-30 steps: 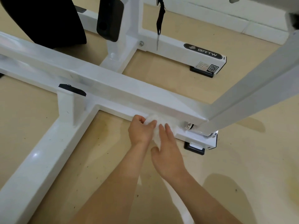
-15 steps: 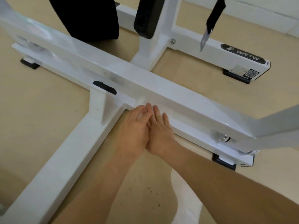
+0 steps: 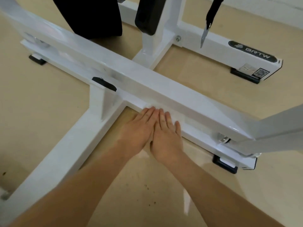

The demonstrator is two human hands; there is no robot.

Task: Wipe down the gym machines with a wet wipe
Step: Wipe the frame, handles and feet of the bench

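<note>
The left hand (image 3: 139, 128) and right hand (image 3: 165, 135) lie flat on a white bar (image 3: 200, 138)
Their fingers (image 3: 148, 113) are straight, side by side; a black strap (image 3: 213, 10) hangs at one o'clock, a black pad (image 3: 146, 15) at twelve.

Two arms in shot, and both are bare. The left forearm (image 3: 78, 190) runs uncovered from the wrist down to the bottom corner, and the right forearm (image 3: 226, 189) does the same on its side. Left hand (image 3: 139, 130) and right hand (image 3: 165, 140) are bare too, fingers (image 3: 168, 118) slim, nails too blurred to judge.
</note>
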